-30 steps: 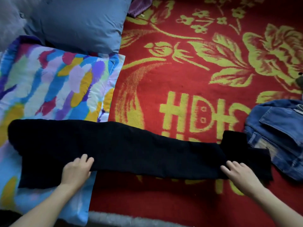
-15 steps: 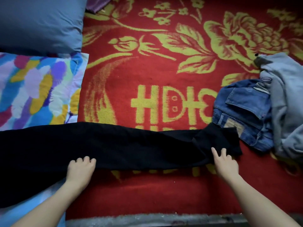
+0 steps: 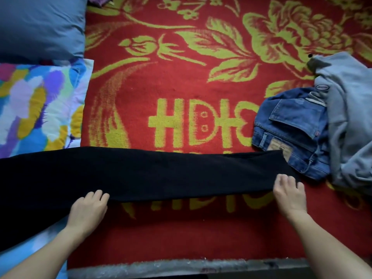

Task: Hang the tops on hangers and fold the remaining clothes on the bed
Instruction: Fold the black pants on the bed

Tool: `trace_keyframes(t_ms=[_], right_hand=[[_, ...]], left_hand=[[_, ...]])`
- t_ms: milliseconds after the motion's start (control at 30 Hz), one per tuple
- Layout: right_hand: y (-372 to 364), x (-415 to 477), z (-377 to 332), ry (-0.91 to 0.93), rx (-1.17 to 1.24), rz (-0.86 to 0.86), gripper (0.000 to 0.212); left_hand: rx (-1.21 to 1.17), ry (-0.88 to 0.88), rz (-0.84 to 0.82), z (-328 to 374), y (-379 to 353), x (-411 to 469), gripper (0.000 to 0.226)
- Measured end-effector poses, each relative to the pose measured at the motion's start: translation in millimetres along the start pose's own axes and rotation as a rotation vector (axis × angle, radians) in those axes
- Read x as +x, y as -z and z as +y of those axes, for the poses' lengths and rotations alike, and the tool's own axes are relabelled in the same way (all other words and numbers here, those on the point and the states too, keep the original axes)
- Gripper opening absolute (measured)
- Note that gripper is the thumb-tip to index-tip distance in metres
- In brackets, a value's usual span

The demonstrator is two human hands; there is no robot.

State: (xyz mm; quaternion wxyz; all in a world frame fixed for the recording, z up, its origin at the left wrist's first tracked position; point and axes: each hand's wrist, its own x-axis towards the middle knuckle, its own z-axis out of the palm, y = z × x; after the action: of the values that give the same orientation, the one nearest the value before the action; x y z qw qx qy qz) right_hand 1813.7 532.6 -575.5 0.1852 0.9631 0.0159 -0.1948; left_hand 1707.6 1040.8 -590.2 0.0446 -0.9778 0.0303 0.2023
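A long black garment lies stretched flat across the red and yellow bedspread, its left end over a colourful pillow. My left hand grips its near edge left of the middle, fingertips curled into the cloth. At the garment's right end, my right hand grips the near corner with bent fingers. Folded blue jeans lie just past that right end, touching it. A crumpled light blue-grey top lies partly on the jeans at the right edge.
A colourful painted-pattern pillow lies at the left, and a plain blue pillow sits behind it. A bit of purple cloth shows at the top. The grey bed edge runs along the bottom.
The bunched right end of the black garment has been pulled out flat toward the jeans. My right hand's fingers went from straight to curled on the corner. The view shifted right.
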Motion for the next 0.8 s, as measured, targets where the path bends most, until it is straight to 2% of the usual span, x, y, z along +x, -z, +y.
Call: trace_keyframes(t_ms=[67,133,200,233,367,467,533,667,733,800], right_hand=[[2,-1,-6,-0.109,0.079,-0.239,0.039],[-7,5,-16,-0.168,0.129,-0.251,0.052],[-1,12,-33,-0.172,0.268,-0.392,0.063],[2,15,-41,-0.152,0.291,-0.408,0.066],[17,21,-77,-0.045,0.230,-0.379,0.067],[36,23,-116,0.097,0.197,-0.311,0.063],[51,26,-143,0.198,0.171,-0.239,0.062],[80,23,-207,0.351,0.188,-0.145,0.061],[90,18,-239,0.428,0.185,-0.127,0.061],[98,9,-269,0.479,0.191,-0.137,0.062]], left_hand=[[0.036,0.017,-0.074,6,-1,5,0.032],[0.092,0.094,-0.198,14,-2,9,0.044],[0.133,0.146,-0.248,19,-4,12,0.051],[0.116,0.156,-0.269,22,-3,12,0.053],[0.016,0.239,-0.240,15,0,5,0.056],[-0.085,0.300,-0.118,-11,12,-4,0.056],[-0.106,0.352,0.034,-37,12,-13,0.053],[-0.193,0.630,0.276,-96,15,-31,0.048],[-0.308,0.888,0.330,-123,12,-40,0.053],[-0.464,1.184,0.280,-149,6,-47,0.062]])
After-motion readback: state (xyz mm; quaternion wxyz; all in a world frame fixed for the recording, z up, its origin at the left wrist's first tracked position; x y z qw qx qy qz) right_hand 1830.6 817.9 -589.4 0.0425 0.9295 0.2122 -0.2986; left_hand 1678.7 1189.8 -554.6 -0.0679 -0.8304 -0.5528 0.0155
